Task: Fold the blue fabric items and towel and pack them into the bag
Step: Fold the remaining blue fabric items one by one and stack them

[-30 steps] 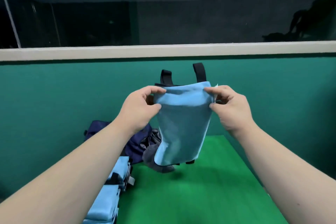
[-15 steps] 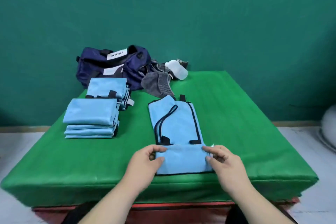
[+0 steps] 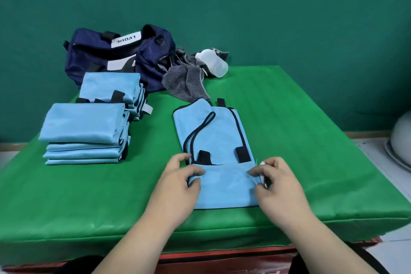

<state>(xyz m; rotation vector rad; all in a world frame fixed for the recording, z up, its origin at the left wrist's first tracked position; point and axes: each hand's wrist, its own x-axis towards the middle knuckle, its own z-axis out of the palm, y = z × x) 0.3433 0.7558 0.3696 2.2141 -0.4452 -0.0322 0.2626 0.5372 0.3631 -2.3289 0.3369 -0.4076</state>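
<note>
The person stands at the near edge of the green table (image 3: 311, 131), both hands down on a light blue fabric item (image 3: 218, 135). It lies flat in front of them, its long side running away toward the wall. It is edged in black piping, with a thin black loop lying across its face and two short black tabs near the middle. Its near end is folded over on itself, making a plain blue flap. The left hand (image 3: 180, 187) pinches the left edge of that flap between thumb and curled fingers. The right hand (image 3: 278, 187) pinches the right edge the same way, just beside a small white tag.

Off to the left, well apart from the hands, sit two piles of folded blue pieces. The near stack (image 3: 84, 133) is several layers high, and the far stack (image 3: 111, 85) sits just behind it. Behind those, against the teal wall (image 3: 266, 18), slumps the navy duffel bag (image 3: 115, 58), a white label across its top. I cannot tell whether it is zipped.

Just right of the bag, a grey striped towel (image 3: 185, 84) lies crumpled at the table's far edge. A white plastic bottle (image 3: 213, 63) lies on its side on it. The far tip of the blue item reaches nearly to the towel.
</note>
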